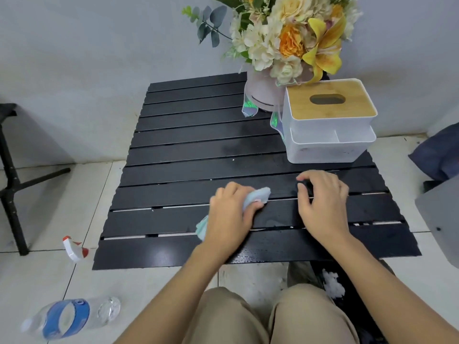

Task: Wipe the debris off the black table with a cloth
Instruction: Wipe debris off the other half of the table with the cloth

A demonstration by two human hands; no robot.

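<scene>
Head view: left hand [231,214] grips a bunched pale-blue cloth [258,194] pressed on the slatted black table [186,150], near side. Right hand [323,202] rests just right of it, fingers curled; whether it holds anything is unclear.

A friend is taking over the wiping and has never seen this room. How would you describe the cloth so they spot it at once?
Find the black slatted table with the flowers and white tissue box at its far right. Near its front edge, the left hand grips the cloth: a pale blue crumpled bundle, unlike the hard white box and the flowers behind it.
</scene>
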